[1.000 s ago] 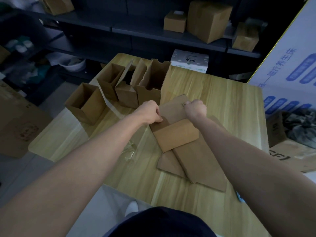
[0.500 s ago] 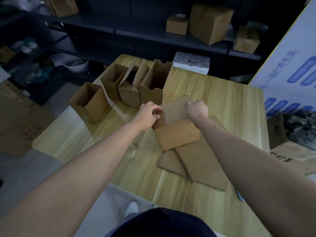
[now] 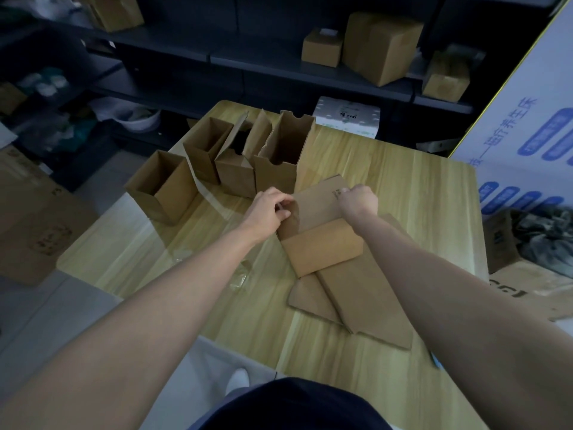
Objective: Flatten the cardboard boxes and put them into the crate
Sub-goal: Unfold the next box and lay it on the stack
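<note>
Both closed on the mid-frame box (image 3: 322, 252): left grip (image 3: 269, 209) pinches its left edge, right grip (image 3: 356, 200) its top panel; press creases flat evenly.

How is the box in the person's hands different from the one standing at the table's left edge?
The held box lies mostly collapsed; the left box stands upright, open-topped. The left hand and right hand grip the held box; no hand touches the left box. Both are brown cardboard on the table.
</note>
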`<state>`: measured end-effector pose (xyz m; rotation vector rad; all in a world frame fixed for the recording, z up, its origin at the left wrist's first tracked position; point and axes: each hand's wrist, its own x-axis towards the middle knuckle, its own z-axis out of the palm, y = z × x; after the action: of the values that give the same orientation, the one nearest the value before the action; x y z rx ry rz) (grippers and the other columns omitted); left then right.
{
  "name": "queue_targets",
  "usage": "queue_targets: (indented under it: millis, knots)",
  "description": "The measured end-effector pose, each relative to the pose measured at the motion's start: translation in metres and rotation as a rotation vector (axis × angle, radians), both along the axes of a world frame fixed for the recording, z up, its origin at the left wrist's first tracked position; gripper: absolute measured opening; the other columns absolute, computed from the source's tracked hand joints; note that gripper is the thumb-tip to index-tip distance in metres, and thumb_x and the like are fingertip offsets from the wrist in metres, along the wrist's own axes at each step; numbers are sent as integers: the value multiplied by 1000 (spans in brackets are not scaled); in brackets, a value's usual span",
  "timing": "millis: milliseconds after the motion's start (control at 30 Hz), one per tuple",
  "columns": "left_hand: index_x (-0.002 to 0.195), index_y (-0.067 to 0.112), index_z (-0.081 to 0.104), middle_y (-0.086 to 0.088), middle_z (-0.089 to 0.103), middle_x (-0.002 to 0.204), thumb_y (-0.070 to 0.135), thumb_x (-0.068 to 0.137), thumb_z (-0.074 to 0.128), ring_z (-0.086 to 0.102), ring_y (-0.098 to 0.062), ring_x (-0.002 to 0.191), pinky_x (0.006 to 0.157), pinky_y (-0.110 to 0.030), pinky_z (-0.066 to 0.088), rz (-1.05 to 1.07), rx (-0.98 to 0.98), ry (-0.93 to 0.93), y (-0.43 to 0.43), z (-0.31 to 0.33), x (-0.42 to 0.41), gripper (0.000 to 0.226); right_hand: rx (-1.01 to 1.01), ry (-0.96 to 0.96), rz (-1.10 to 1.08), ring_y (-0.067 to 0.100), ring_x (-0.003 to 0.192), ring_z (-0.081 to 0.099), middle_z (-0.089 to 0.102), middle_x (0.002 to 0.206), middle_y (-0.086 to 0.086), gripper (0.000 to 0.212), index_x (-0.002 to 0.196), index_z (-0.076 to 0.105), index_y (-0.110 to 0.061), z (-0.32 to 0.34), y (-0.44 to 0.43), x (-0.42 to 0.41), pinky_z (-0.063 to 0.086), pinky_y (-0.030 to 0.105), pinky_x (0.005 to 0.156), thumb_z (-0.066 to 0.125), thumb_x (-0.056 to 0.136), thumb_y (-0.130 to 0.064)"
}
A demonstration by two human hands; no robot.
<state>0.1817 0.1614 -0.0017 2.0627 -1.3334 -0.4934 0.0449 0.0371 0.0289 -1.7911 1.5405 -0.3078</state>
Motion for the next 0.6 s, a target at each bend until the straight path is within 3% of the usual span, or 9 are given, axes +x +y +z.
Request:
queue_targets:
  millis: [167,333,433,600]
  knots:
    - [105,10,70,6,52,97,7,86,64,53,-21,101,95,-42,44,-2,-18,24,-2,0,2,20,0,7,-5,30,89,53,57,104,19,33,112,55,5,1,-1,0,38,29,69,39,98,-21]
    - [95,7,71,4,54,96,8,86,64,51,-20,99,92,-36,42,9,-35,1,-3,-2,0,11,10,16,-5,27,82,49,51,93,14,20,95,49,-3,0,-1,0,37,30,67,40,98,-21]
    - [88,7,68,3,54,98,8,88,62,47,-16,99,88,-29,38,14,-19,-9,-3,-3,1,6,4,7,-7,26,82,49,50,93,13,20,95,48,-3,0,-1,1,37,29,67,39,97,-21]
    - [115,10,67,7,50,100,9,88,62,51,-19,101,94,-35,42,-45,-7,-18,-5,1,5,28,-8,26,0,25,82,48,54,100,16,27,103,53,1,-1,-4,0,36,28,67,38,99,-21]
